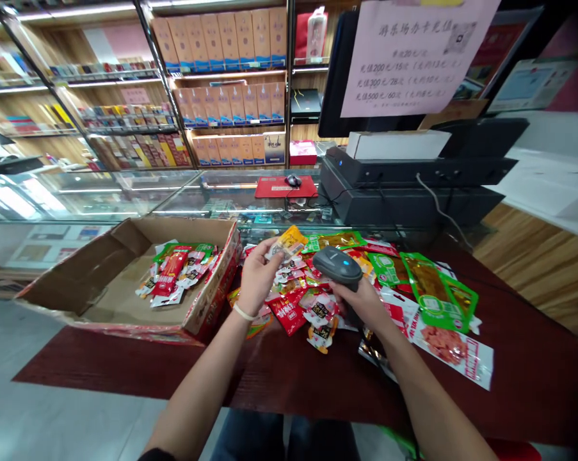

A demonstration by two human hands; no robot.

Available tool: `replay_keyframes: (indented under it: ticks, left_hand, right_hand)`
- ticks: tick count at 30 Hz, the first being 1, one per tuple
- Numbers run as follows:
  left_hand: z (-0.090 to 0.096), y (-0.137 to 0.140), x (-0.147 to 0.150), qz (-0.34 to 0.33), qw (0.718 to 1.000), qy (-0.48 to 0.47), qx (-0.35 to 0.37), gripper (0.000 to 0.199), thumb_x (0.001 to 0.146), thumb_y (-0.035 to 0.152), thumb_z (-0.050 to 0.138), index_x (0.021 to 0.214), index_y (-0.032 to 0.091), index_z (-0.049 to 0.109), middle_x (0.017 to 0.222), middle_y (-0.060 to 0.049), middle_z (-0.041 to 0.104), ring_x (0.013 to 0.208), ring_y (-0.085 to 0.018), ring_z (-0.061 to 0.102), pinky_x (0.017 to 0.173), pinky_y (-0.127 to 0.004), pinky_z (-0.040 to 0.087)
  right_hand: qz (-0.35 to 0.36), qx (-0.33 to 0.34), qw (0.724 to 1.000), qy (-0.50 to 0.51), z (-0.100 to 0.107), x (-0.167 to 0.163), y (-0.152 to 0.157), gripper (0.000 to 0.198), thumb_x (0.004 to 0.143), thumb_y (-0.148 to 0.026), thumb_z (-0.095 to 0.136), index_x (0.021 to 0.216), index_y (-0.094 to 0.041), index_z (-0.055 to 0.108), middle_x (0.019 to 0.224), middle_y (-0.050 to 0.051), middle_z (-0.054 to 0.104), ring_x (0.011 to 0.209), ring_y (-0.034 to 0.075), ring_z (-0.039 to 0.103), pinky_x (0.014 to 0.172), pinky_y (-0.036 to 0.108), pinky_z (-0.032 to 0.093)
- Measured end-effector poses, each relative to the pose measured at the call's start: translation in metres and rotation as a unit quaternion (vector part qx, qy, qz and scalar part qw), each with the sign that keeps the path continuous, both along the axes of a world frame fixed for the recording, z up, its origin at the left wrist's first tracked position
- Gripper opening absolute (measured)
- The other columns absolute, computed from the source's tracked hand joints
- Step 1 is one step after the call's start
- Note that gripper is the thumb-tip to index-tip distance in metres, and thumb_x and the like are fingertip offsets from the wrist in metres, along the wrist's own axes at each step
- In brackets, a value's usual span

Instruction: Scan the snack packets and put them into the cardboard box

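Observation:
Pinched in my left hand (pixel 260 272) is a small yellow-orange snack packet (pixel 291 239), raised over the pile. My right hand (pixel 360 298) is wrapped round a dark grey barcode scanner (pixel 337 264) with a blue light on top, its head pointing left toward the packet. Beneath both hands lies a heap of small snack packets, among them a red packet (pixel 289 312). Green-edged pouches (pixel 430 291) and a clear bag of reddish pieces (pixel 449 346) spread out to the right. Left of the pile, a cardboard box (pixel 125 320) holds several packets, one of them red (pixel 171 272).
The dark red tabletop (pixel 279 378) abuts a glass display counter (pixel 178 192). On that counter are a red mouse pad (pixel 269 187) with a mouse (pixel 293 181), and a black cash-register unit (pixel 404 192) below a pink paper sign (pixel 404 77). Shelves of boxed goods (pixel 221 41) line the back.

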State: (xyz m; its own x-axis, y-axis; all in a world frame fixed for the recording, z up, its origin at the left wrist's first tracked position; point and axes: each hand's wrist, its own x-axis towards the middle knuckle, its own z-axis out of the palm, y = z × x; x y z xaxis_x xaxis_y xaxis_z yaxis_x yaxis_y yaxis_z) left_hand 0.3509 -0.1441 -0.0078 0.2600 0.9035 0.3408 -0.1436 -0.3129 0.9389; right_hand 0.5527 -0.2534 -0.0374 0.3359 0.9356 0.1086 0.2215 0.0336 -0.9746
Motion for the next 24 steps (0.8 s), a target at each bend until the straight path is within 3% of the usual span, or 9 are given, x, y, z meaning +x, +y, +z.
replay_keyframes:
  ticks: [4,7,10,12,14,17,24]
  left_hand:
    - [0.056,-0.018,-0.057,0.084,0.978,0.142,0.125,0.024,0.086,0.031,0.064,0.107,0.021,0.067,0.092,-0.002,0.072,0.073,-0.013,0.063,0.066,-0.022,0.048]
    - [0.075,-0.014,-0.111,0.166,0.93,0.284,0.163,0.019,0.086,0.031,0.063,0.101,0.021,0.068,0.085,0.0,0.072,0.069,-0.014,0.063,0.066,-0.023,0.049]
    - [0.068,0.006,-0.155,0.278,0.871,0.361,0.182,0.022,0.087,0.028,0.059,0.105,0.021,0.069,0.096,-0.003,0.075,0.083,-0.018,0.068,0.079,-0.027,0.052]
    - [0.055,0.021,-0.174,0.292,0.85,0.398,0.184,0.032,0.086,0.024,0.057,0.116,0.022,0.067,0.118,-0.006,0.072,0.104,-0.022,0.067,0.092,-0.032,0.05]
    - [0.04,0.034,-0.182,0.256,0.849,0.432,0.164,0.04,0.085,0.021,0.055,0.124,0.021,0.065,0.129,-0.007,0.068,0.116,-0.025,0.064,0.099,-0.036,0.048]
    - [0.026,0.042,-0.182,0.232,0.847,0.457,0.141,0.039,0.087,0.02,0.05,0.122,0.022,0.067,0.12,-0.007,0.072,0.111,-0.025,0.067,0.097,-0.038,0.05]
    - [0.028,0.036,-0.175,0.23,0.86,0.426,0.163,0.031,0.091,0.028,0.05,0.112,0.02,0.071,0.11,-0.008,0.075,0.098,-0.022,0.071,0.088,-0.034,0.054]
  right_hand:
    - [0.026,-0.037,0.998,0.037,-0.002,0.001,0.0,0.042,0.073,-0.058,0.075,0.067,-0.021,0.055,0.048,-0.002,0.054,0.04,0.014,0.049,0.042,0.028,0.041]
    - [0.028,-0.037,0.998,0.041,-0.003,0.0,0.002,0.043,0.072,-0.058,0.076,0.065,-0.021,0.055,0.049,0.0,0.055,0.04,0.014,0.049,0.041,0.028,0.041]
    - [0.023,-0.04,0.998,0.036,-0.003,-0.002,0.002,0.043,0.069,-0.058,0.077,0.064,-0.021,0.057,0.047,0.0,0.054,0.039,0.015,0.049,0.04,0.028,0.04]
    - [0.022,-0.042,0.998,0.031,-0.002,-0.004,0.003,0.042,0.07,-0.057,0.077,0.064,-0.021,0.057,0.046,0.0,0.054,0.038,0.014,0.049,0.04,0.028,0.04]
    - [0.024,-0.044,0.998,0.034,-0.002,-0.005,0.003,0.041,0.071,-0.057,0.076,0.063,-0.021,0.057,0.046,0.0,0.054,0.039,0.014,0.049,0.04,0.028,0.041]
    - [0.025,-0.048,0.998,0.04,-0.002,-0.005,0.004,0.041,0.07,-0.055,0.076,0.062,-0.021,0.056,0.047,-0.001,0.054,0.04,0.014,0.05,0.041,0.028,0.043]
    - [0.02,-0.054,0.998,0.04,-0.004,-0.001,0.002,0.038,0.072,-0.054,0.075,0.063,-0.022,0.056,0.049,0.0,0.055,0.04,0.015,0.05,0.04,0.028,0.042]
